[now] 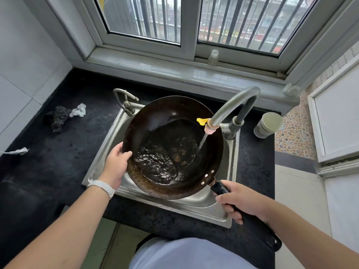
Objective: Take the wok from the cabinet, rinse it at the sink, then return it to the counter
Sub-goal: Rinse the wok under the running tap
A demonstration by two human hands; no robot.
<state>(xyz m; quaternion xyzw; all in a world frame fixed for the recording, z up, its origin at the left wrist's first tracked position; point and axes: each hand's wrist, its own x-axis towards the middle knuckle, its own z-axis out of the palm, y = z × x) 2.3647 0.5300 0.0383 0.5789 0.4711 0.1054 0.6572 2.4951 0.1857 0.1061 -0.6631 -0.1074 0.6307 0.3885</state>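
We're looking at a black speckled stone counter (58, 162): a dark metal scouring pad (57, 117) touching a crumpled white tissue (78, 110) at left, a white paper cup (269, 124) right, a steel sink (108, 148) inset between.

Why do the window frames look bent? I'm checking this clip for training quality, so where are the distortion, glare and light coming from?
Head view: wide-angle lens bows the window frames and counter edges; daylight comes through the window, soft, with no hard shadows; bright glints on rippling water in the wok hide its bottom; the left hand, the right hand and the faucet look sharp.
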